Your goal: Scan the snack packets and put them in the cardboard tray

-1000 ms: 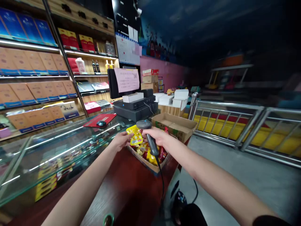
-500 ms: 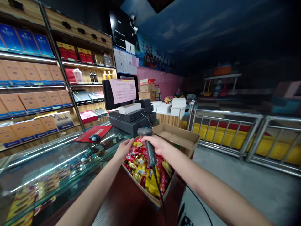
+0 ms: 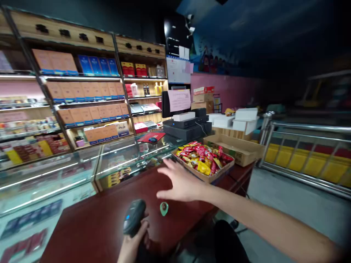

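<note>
Left hand (image 3: 136, 239) is wrapped round the scanner (image 3: 134, 217) over the worktop (image 3: 90, 226)'s near edge; right hand (image 3: 182, 184) is spread near the snack box (image 3: 219, 174). Looks like a scanner-handling step, next move probably needs a steady grip.

The head-worn camera looks forward and down from close above the reddish-brown counter (image 3: 95, 223), facing lit display shelves (image 3: 82, 77) beyond it and metal railing (image 3: 307, 179) to its right.
</note>
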`<state>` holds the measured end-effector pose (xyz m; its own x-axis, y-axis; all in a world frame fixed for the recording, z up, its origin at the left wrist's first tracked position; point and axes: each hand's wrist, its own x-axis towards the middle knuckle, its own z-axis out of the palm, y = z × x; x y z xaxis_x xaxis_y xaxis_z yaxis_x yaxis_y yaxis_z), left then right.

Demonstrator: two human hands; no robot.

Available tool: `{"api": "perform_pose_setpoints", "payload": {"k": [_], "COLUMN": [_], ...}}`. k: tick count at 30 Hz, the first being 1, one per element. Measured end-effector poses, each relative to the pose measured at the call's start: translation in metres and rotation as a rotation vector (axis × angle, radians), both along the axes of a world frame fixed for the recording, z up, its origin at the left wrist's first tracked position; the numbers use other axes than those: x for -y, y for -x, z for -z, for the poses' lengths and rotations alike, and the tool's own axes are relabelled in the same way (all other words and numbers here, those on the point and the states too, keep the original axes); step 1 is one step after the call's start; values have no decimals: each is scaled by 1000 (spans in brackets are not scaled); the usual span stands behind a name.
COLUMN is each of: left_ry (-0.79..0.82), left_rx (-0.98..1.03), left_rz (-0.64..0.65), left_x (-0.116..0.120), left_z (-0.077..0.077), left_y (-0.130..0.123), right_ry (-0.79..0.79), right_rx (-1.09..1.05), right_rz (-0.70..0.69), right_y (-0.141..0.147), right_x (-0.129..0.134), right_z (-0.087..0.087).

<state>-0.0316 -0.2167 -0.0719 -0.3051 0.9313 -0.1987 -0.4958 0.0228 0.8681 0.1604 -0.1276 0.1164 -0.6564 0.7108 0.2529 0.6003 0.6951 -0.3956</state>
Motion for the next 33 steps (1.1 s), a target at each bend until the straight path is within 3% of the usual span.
{"api": "perform_pose_setpoints", "payload": {"k": [3,6,10,13,15,18,21,24,26,28,33], "left_ry": [-25,-62,-135,-122,-110,-64,-9,-8,4,22,-34], "left_rx": [178,279,310,300,281,279,352,423,449,471,501], "left_rz": [-147,-222,-232,-250,-238,-192,-178,-187,-189,-187,-201], "left_x": [48,69,74,75,77,79,79,75,72,69,69], "left_z": [4,6,9,9,8,7,6,4,3,1,1], "left_y": [27,38,38,35,34,37,41,45,46,46,43], "right_ry": [-489,-807,-1009,-981,-869,-603,-416,-512,-572,-564,-426], "right_rx": [-201,-322,-421,-445,-438,-408,-317,-123,47,171,196], "right_rz": [-50,-38,-70,-118,-156,-136,198,478,481,394,158], "right_y": [22,40,50,49,38,-5,-80,-156,-190,-207,-202], "right_x": [50,90,121,117,94,37,-24,-69,-92,-111,-138], "right_z": [-53,-94,-124,-124,-102,-32,61,127,147,154,158]}}
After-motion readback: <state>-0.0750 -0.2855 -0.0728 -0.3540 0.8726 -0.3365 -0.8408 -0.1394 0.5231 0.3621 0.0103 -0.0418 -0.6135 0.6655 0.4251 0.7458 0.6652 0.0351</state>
